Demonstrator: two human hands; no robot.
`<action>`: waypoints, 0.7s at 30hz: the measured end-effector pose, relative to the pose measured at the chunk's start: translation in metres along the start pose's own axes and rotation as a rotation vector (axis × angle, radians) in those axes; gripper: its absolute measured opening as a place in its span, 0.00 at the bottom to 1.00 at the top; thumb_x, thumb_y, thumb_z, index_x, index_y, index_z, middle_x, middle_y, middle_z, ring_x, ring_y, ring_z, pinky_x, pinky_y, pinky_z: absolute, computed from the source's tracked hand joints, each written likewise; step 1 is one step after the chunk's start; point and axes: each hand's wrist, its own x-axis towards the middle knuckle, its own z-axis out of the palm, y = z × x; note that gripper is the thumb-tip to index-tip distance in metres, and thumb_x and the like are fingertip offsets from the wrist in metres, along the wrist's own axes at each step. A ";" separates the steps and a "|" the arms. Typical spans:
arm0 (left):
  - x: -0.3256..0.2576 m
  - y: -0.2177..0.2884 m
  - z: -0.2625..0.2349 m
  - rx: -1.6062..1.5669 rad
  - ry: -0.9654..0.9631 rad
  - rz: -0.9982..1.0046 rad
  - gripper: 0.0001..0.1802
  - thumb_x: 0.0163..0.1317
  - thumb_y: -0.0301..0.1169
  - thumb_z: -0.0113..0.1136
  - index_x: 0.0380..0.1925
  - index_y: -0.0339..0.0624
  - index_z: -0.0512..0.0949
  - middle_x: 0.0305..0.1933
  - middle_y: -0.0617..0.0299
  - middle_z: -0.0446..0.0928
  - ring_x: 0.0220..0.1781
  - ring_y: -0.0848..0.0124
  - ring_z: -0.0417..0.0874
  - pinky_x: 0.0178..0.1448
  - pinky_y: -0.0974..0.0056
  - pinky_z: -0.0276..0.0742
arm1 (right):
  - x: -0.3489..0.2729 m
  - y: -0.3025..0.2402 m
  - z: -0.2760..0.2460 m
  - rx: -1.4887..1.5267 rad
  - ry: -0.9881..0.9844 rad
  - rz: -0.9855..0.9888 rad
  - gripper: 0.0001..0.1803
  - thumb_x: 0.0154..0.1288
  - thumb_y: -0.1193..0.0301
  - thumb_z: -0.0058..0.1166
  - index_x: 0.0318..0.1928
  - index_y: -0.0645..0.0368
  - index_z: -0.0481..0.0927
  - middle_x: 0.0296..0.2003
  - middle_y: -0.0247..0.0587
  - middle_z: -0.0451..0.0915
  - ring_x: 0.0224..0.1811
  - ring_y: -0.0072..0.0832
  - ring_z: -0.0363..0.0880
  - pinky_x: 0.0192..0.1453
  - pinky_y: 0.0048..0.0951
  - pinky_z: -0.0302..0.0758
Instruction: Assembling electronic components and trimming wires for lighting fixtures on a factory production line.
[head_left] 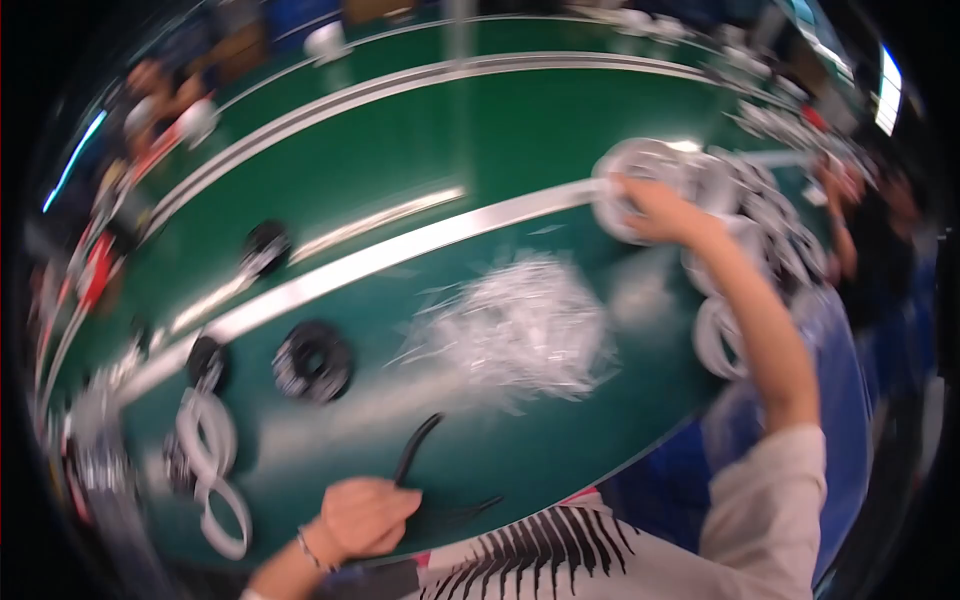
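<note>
My left hand [368, 515] is closed near the front edge of the green table. A thin black flexible strip [417, 446] curves up out of the fist; its exact kind is not clear. A second dark thin piece lies to the right of the fist, perhaps the other end of the same strip. My right hand [662, 210] reaches far right, its fingers curled over a white ring [607, 215] at the edge of a pile. Motion blur softens the fingertips there. Between the hands lies a loose heap of clear plastic pieces [525, 325].
More white rings [770, 215] crowd the right side. Black rolls [314, 361] and loose white rings [207, 435] sit at the left. A pale metal rail [400, 250] crosses the table, with a green surface beyond it. Other people work at the far left and right.
</note>
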 end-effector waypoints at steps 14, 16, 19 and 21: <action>-0.007 -0.267 0.091 0.406 0.134 -1.082 0.23 0.43 0.28 0.60 0.43 0.45 0.71 0.49 0.57 0.70 0.54 0.58 0.68 0.53 0.57 0.70 | -0.131 -0.115 -0.186 -0.768 0.066 -0.208 0.34 0.45 0.83 0.48 0.58 0.62 0.58 0.59 0.50 0.57 0.61 0.45 0.55 0.63 0.38 0.53; 0.035 -0.268 0.094 0.464 0.159 -0.966 0.13 0.46 0.30 0.60 0.34 0.42 0.73 0.38 0.56 0.75 0.44 0.57 0.75 0.46 0.57 0.72 | -0.193 -0.115 -0.209 -0.936 0.053 -0.078 0.32 0.48 0.82 0.46 0.58 0.63 0.58 0.59 0.51 0.57 0.62 0.45 0.55 0.63 0.39 0.52; 0.003 -0.260 0.085 0.412 0.234 -0.837 0.17 0.45 0.29 0.59 0.39 0.39 0.74 0.37 0.50 0.75 0.40 0.54 0.76 0.44 0.55 0.71 | -0.268 -0.103 -0.233 -0.968 0.215 0.153 0.24 0.57 0.78 0.40 0.56 0.68 0.61 0.56 0.53 0.61 0.60 0.44 0.58 0.63 0.37 0.52; -0.012 -0.232 0.073 0.365 0.247 -0.753 0.20 0.47 0.26 0.57 0.45 0.39 0.72 0.42 0.50 0.74 0.43 0.56 0.75 0.48 0.59 0.69 | -0.297 -0.073 -0.219 -0.834 0.324 0.403 0.24 0.52 0.81 0.47 0.53 0.64 0.66 0.50 0.48 0.68 0.55 0.40 0.66 0.58 0.31 0.59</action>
